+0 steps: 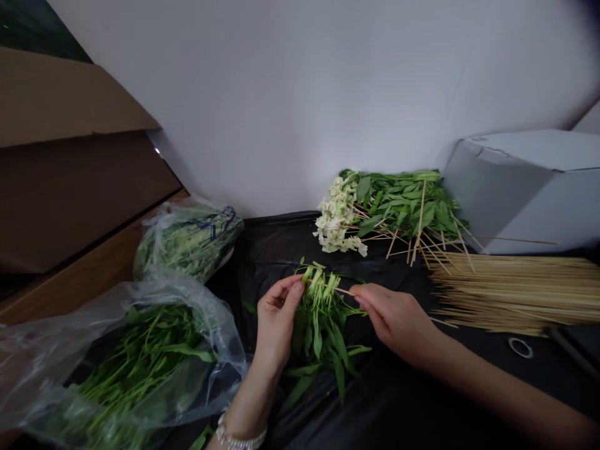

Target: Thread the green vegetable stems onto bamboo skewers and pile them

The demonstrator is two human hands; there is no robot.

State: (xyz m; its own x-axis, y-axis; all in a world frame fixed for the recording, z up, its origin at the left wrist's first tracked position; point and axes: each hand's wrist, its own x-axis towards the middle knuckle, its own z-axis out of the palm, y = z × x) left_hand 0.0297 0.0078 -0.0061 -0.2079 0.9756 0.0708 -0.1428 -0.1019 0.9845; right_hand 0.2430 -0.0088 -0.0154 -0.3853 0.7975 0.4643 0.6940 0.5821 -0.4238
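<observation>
My left hand (pixel 276 319) pinches a small bunch of green leafy stems (pixel 321 319) near their cut ends, holding it just above a black sheet (pixel 389 400). My right hand (pixel 396 319) is closed on a thin bamboo skewer (pixel 344 291) whose tip points into the stems of the bunch. The leaves hang down toward me between both hands.
Skewered greens (pixel 403 206) and pale skewered pieces (pixel 338 215) lie at the back by the white wall. A heap of bamboo skewers (pixel 515 287) lies at the right below a white box (pixel 529 187). Two clear bags of greens (pixel 140 369) (pixel 190 240) sit left, by a cardboard box (pixel 70 162). A rubber band (pixel 520 347) lies right.
</observation>
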